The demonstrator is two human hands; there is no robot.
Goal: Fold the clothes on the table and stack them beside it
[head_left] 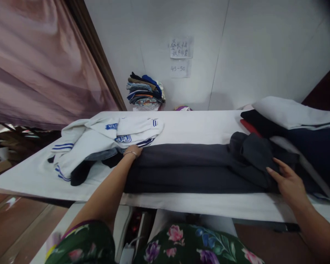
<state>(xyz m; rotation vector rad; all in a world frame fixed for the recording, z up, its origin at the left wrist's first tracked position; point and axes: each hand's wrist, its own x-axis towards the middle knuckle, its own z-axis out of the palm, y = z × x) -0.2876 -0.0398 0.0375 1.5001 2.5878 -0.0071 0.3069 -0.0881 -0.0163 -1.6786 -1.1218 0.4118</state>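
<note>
A dark grey garment [181,165] lies in a long folded strip across the white-covered table [198,124]. Its right end is bunched into loose, rounded folds, and its exact kind cannot be made out. My left hand [133,150], with a thin bracelet at the wrist, is closed on the strip's far left corner. At the other end, my right hand [290,181] pinches the bunched cloth between thumb and fingers. Just beyond my left hand lies a white top [90,143] with blue stripes and lettering, with dark cloth under it.
A stack of folded clothes [145,91] stands at the back by the wall. More garments, navy, black, red and white, form a loose heap [313,143] on the right. Paper signs [181,47] hang on the wall. A pinkish curtain [44,62] hangs at the left.
</note>
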